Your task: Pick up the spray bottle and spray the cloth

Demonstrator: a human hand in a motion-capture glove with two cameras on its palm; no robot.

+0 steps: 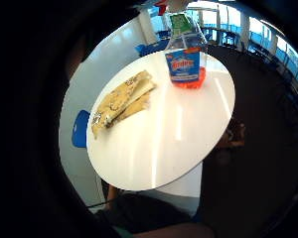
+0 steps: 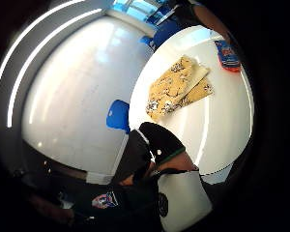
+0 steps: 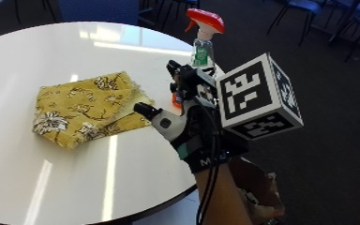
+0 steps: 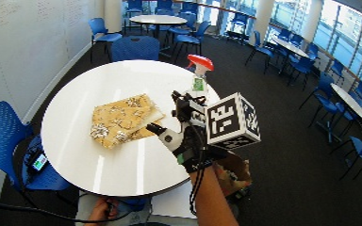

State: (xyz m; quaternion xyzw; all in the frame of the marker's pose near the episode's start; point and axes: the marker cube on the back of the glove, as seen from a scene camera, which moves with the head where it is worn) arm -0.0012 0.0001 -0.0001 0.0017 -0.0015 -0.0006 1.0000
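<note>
A spray bottle (image 3: 202, 49) with a red trigger head, green and blue labels and an orange base stands upright near the far right edge of the round white table (image 3: 74, 178). To its left lies a folded yellow floral cloth (image 3: 86, 108). My gloved right hand (image 3: 195, 136) hovers above the table's right edge, in front of the bottle and apart from it, holding nothing. Both palm views look down on the bottle (image 1: 185, 64) (image 2: 227, 54) and the cloth (image 1: 121, 101) (image 2: 176, 89) from a distance.
A blue chair (image 4: 5, 136) stands left of the table, another (image 4: 134, 47) behind it. More tables and blue chairs fill the back and right of the room. A brown bag (image 3: 258, 187) sits on the floor under my forearm.
</note>
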